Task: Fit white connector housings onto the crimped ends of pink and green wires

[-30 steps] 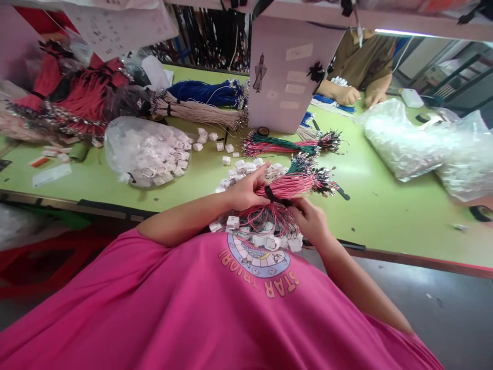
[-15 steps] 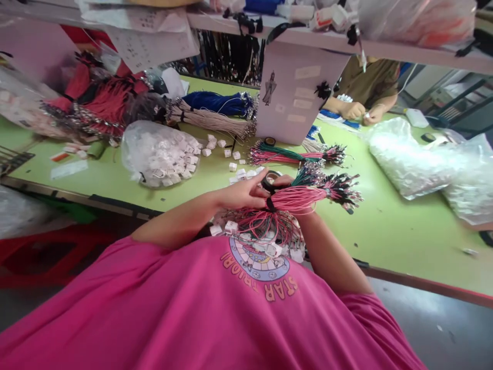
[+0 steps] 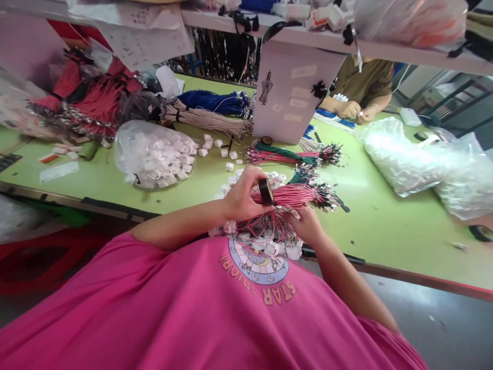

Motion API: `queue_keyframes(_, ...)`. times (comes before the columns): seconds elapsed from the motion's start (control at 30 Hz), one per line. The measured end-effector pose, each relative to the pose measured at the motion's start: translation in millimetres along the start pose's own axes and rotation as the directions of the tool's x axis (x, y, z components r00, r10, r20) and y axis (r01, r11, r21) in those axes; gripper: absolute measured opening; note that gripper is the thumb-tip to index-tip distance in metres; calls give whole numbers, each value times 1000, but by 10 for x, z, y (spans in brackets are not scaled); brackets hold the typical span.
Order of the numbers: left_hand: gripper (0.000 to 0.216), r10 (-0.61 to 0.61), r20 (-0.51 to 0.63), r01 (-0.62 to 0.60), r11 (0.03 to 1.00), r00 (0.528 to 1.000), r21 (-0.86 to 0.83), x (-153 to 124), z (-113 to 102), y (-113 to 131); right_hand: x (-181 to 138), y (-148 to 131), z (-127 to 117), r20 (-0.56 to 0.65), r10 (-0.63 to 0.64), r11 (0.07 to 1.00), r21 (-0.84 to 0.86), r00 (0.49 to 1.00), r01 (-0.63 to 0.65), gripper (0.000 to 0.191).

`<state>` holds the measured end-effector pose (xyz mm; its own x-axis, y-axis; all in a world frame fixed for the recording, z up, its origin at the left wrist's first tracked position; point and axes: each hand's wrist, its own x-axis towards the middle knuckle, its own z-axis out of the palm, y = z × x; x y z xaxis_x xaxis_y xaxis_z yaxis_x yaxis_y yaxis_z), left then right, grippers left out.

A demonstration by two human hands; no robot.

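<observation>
In the middle of the frame, the left hand (image 3: 239, 199) holds a black tape roll (image 3: 265, 191) by the pink wires (image 3: 295, 196). The right hand (image 3: 309, 226) is just below them; I can't tell its grip. It looks like taping; the next move calls for snug wires.

A black tape roll (image 3: 264, 191) is edgewise beside pink bundled wires (image 3: 295, 195).
</observation>
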<state>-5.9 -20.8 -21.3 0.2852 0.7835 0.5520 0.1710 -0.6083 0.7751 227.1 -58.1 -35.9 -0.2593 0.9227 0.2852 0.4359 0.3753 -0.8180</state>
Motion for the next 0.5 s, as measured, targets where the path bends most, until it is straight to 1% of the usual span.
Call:
queue_keyframes(0.03, 69, 146, 18, -147, 981, 989, 125, -32, -1, -6, -124, -89, -70, -11, -54, 996, -67, 998, 53, 22)
queue_keyframes(0.07, 66, 273, 57, -279, 932, 960, 230, -50, 2, -19, -225, -184, -123, -23, -114, 990, -83, 993, 112, 20)
queue_keyframes(0.1, 64, 368, 106, -383, 872, 924, 305, -58, 12, -39, -296, -275, -152, -57, -154, 987, -64, 986, 150, 19)
queue_keyframes(0.13, 62, 436, 151, -460, 816, 887, 349, -57, 31, -63, -333, -358, -152, -112, -161, 987, -30, 981, 158, 21)
queue_keyframes(0.17, 64, 477, 193, -514, 775, 858, 369, -51, 57, -89, -339, -427, -125, -130, -142, 988, 37, 981, 148, 28)
queue_keyframes(0.2, 70, 492, 226, -541, 754, 841, 371, -42, 91, -114, -319, -480, -76, -96, -94, 986, 129, 991, 106, 39)
queue_keyframes(0.23, 78, 483, 245, -541, 761, 841, 358, -30, 127, -136, -284, -517, -14, -20, -35, 970, 239, 999, 39, 49)
queue_keyframes(0.27, 88, 451, 251, -514, 793, 856, 326, -15, 162, -154, -245, -541, 51, 33, 2, 942, 335, 999, -13, 52)
queue_keyframes(0.3, 97, 390, 253, -453, 849, 885, 274, 3, 192, -165, -214, -552, 110, 74, 34, 911, 408, 997, -61, 52)
queue_keyframes(0.33, 104, 289, 276, -351, 913, 917, 210, 25, 214, -169, -199, -554, 153, 102, 56, 881, 462, 993, -97, 50)
queue_keyframes(0.37, 106, 151, 327, -209, 967, 933, 149, 51, 226, -163, -206, -544, 176, 112, 75, 863, 490, 991, -120, 46)
queue_keyframes(0.4, 106, 2, 392, -46, 994, 920, 103, 79, 227, -150, -235, -522, 178, 117, 96, 859, 492, 988, -142, 42)
queue_keyframes(0.43, 102, -132, 450, 110, 991, 883, 74, 107, 220, -131, -282, -485, 164, 118, 116, 873, 462, 986, -158, 37)
queue_keyframes(0.47, 97, -234, 489, 238, 970, 840, 57, 134, 208, -108, -336, -431, 138, 111, 138, 903, 394, 984, -171, 32)
queue_keyframes(0.5, 93, -304, 506, 330, 943, 807, 41, 156, 194, -84, -388, -359, 108, 87, 159, 941, 288, 983, -178, 27)
